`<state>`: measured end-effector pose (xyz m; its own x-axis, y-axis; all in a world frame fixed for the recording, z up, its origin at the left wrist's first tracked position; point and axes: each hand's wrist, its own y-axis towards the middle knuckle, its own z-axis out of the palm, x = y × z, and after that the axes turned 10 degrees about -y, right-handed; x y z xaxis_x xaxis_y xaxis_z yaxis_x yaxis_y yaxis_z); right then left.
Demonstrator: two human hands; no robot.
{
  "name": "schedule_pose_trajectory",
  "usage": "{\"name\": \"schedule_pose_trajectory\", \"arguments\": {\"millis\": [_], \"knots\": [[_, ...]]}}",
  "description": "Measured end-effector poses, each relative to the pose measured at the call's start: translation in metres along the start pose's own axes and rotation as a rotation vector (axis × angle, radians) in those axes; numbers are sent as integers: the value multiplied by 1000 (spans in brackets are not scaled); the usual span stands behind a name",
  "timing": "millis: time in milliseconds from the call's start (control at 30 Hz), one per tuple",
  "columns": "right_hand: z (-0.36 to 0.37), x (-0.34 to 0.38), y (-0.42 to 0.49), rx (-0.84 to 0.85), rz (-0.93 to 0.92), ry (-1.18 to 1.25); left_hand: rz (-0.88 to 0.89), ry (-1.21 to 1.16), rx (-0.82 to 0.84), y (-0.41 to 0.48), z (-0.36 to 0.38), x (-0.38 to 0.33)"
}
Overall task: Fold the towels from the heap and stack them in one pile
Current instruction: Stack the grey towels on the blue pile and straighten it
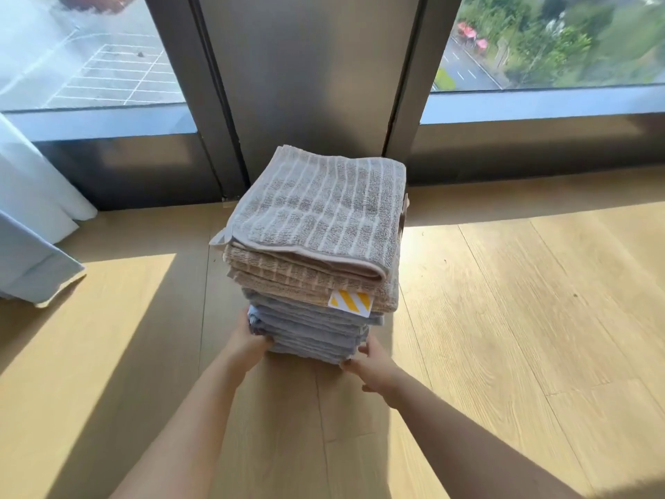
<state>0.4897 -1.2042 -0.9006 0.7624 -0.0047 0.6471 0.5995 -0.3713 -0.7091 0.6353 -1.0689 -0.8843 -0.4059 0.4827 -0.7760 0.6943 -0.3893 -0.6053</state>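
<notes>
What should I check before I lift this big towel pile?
1. Left hand holds the pile at its lower left: ok.
2. Right hand holds its lower right corner: ok.
3. Fingers reach under the pile: cannot tell, hidden.
4. Top towel lies flat: ok.
5. Whole heap folded: cannot tell, no heap in view.
</notes>
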Motion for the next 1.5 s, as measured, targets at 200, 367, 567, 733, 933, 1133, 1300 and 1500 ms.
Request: {"name": "schedule_pose_trajectory", "arguments": {"millis": [200,367,567,733,933,1133,1300,1500], "knots": [[6,-15,12,69,-73,57,-106,-131,-24,9,11,22],[7,-26,29,85,-123,153,-139,-159,-42,17,17,23],[-4,-30,45,-149,-233,55,-163,-135,26,17,39,14],[-28,-35,50,-253,-304,47,-151,-156,46,17,65,-1],[-62,-53,65,-212,-320,117,-154,-156,39,20,98,-6],[-101,-71,67,-246,-278,98,-158,-148,116,16,142,-10],[-136,-83,61,-243,-293,131,-176,-134,138,16,175,-8],[-174,-114,55,-274,-198,113,-189,-88,161,11,217,-9]]}}
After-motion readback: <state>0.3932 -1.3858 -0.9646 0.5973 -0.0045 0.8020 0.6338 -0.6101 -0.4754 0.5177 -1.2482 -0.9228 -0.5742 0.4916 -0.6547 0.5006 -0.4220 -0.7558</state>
